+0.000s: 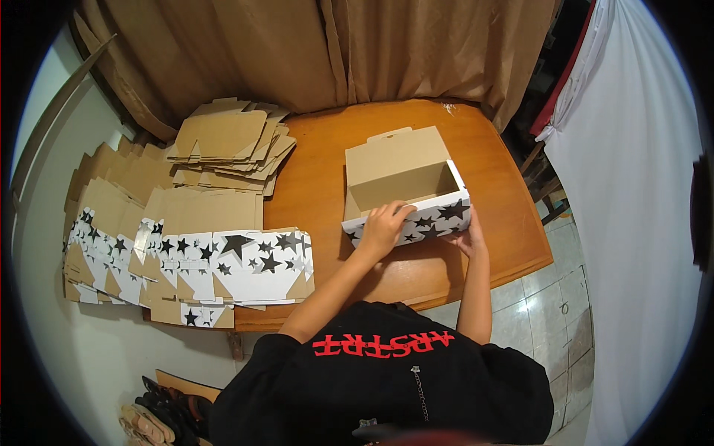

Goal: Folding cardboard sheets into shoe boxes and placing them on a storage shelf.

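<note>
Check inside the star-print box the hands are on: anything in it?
The star-print box is open, and the visible brown interior walls and floor show nothing inside. The near inner wall and the floor strip below it are hidden by the front wall and the left hand.

Even, moderately bright indoor light from above, soft sheen on the wooden table (416,279), faint shadows under the hands, sharp centre, heavy fisheye bending with a black vignette round the rim.
</note>
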Demonstrator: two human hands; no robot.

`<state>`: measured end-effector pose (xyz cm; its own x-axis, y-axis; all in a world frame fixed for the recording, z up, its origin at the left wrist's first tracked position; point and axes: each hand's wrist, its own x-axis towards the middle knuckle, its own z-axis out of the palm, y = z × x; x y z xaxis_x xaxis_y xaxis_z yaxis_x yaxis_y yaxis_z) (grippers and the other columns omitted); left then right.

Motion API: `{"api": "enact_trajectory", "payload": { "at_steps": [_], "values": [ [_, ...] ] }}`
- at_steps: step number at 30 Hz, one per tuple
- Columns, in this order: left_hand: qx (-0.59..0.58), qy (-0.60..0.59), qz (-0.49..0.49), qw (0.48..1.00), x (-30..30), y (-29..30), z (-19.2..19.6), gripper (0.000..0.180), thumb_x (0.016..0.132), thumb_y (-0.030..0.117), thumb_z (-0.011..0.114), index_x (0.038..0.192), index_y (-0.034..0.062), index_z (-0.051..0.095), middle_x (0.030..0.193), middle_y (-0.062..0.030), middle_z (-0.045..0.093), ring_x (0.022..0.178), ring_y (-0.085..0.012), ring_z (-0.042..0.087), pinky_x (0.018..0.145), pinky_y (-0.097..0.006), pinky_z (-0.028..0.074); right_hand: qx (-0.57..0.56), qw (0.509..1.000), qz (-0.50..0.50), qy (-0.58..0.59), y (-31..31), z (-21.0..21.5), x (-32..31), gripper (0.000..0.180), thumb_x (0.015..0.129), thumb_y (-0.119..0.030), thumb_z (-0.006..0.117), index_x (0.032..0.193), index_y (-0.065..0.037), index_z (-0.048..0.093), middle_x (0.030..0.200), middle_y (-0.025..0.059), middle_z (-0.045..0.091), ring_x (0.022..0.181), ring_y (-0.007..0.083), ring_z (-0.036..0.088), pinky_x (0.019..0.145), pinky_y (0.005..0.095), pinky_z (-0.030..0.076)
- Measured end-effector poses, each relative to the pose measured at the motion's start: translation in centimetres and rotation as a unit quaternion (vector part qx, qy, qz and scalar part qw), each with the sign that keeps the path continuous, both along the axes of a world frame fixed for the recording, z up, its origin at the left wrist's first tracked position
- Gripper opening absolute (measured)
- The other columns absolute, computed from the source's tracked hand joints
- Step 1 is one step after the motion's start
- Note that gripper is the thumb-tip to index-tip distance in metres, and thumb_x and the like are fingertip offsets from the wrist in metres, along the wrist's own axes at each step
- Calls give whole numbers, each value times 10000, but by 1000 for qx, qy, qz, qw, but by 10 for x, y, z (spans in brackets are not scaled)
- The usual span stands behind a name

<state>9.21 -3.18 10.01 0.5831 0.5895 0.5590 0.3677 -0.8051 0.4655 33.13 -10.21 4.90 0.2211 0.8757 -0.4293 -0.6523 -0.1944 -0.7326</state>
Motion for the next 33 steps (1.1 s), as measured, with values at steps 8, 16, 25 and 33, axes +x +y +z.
{"api": "enact_trajectory", "payload": {
  "at_steps": [8, 16, 25, 33],
  "values": [
    [-35, 74, 89, 993, -49, 17, -24, 224, 750, 115, 644, 971, 123, 613, 1042, -38, 581, 954, -234, 540, 927, -400, 312, -56, 971, -32, -231, 24, -18, -27, 483, 927, -396, 395, 1193, -4, 489, 1119, 122, 549, 1012, 192, 508, 850, 315, 402],
    [-120, -112, 196, 967, -108, 25, -48, 217, 799, 139, 612, 944, -21, 593, 1065, -163, 551, 971, -340, 544, 835, -361, 442, 97, 877, -55, -467, 41, -25, -48, 431, 860, -230, 557, 1194, 25, 461, 1228, 194, 453, 1145, 278, 452, 957, 359, 364],
    [-132, -132, 187, 964, -120, 28, -71, 150, 790, 99, 614, 868, -29, 603, 903, -168, 618, 917, -318, 584, 776, -364, 462, 96, 717, -33, -690, 38, -25, -71, 445, 842, -248, 557, 1177, 33, 470, 1302, 230, 377, 1171, 379, 409, 967, 406, 354],
    [-151, -156, 228, 949, -107, 33, -74, 75, 765, 56, 609, 827, 14, 604, 883, -129, 574, 869, -298, 545, 762, -360, 446, -18, 598, 10, -801, 44, -14, -81, 520, 834, -259, 552, 1260, 0, 404, 1283, 214, 398, 1088, 367, 472, 892, 415, 412]
  ]
}}
